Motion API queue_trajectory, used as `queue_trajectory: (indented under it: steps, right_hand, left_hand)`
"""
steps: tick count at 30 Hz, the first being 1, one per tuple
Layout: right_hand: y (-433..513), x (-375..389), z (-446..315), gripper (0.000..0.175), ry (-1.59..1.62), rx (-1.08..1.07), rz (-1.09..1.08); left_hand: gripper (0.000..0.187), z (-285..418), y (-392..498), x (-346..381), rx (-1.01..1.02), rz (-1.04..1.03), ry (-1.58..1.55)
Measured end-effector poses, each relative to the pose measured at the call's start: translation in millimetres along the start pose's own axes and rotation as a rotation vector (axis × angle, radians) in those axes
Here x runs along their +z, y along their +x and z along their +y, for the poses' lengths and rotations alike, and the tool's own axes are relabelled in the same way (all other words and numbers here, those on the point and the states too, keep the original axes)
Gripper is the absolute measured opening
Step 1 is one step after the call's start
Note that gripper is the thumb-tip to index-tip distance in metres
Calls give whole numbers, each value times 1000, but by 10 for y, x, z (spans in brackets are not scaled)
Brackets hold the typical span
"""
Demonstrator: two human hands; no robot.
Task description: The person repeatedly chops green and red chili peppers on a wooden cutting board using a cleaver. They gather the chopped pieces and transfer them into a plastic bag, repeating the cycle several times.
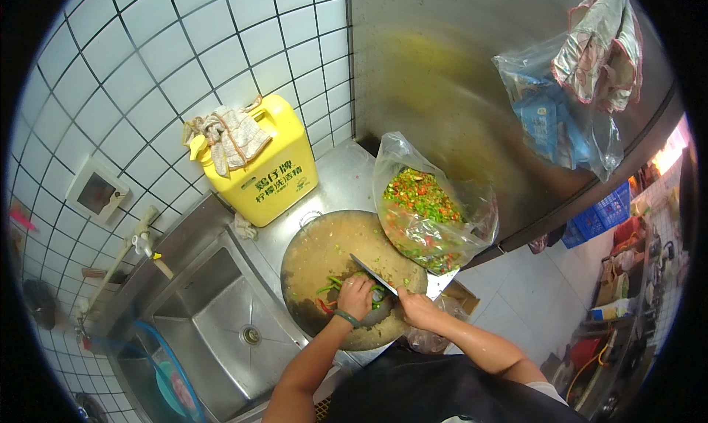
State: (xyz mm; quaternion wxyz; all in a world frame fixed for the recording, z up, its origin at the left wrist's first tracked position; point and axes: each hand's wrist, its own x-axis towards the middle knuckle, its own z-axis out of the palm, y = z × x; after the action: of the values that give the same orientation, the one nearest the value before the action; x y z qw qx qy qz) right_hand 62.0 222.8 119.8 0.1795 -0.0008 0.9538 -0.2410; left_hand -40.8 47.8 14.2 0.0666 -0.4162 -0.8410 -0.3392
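Observation:
On a thick round chopping board (321,246), my left hand (355,297) presses down on several green and red chili peppers (326,306). A green band circles that wrist. My right hand (415,308) grips the handle of a kitchen knife (375,275), whose blade lies close beside my left fingertips. Small cut pieces of pepper are scattered around the blade. Touching the board's upper right edge is a clear plastic bag (475,226) holding chopped red and green peppers (423,196). My left palm hides part of the peppers beneath it.
A stainless steel sink (221,323) with a tap (145,245) lies to the left. Behind the board stands a yellow detergent jug (271,168) with a cloth (235,135) on top. A metal panel (420,91) rises at the right, with a plastic bag of blue packets (542,121) hanging there.

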Motion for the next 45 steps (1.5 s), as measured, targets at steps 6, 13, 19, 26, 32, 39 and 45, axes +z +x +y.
queue_trajectory:
  steps: [6, 13, 19, 26, 32, 39, 45]
  right_hand:
    - [9, -66, -54, 30, -13, 23, -64]
    - [34, 1, -30, 35, 9, 15, -18]
    - [89, 30, -50, 34, 23, -38, 53]
    - [75, 91, 125, 33, 24, 43, -11]
    - [138, 223, 186, 37, 93, 44, -20]
    - [109, 231, 167, 33, 102, 44, -1]
    - [100, 167, 118, 32, 101, 27, 20]
  left_hand:
    - [24, 6, -7, 13, 49, -11, 37]
    - [19, -19, -27, 46, 83, -2, 29]
    - [15, 9, -8, 28, 85, 25, 34]
    - [10, -16, -77, 96, 50, 40, 77]
    - [14, 27, -225, -82, 246, 53, 110]
    - [31, 11, -124, -167, 127, -6, 111]
    - [33, 19, -175, 23, -84, -36, 42]
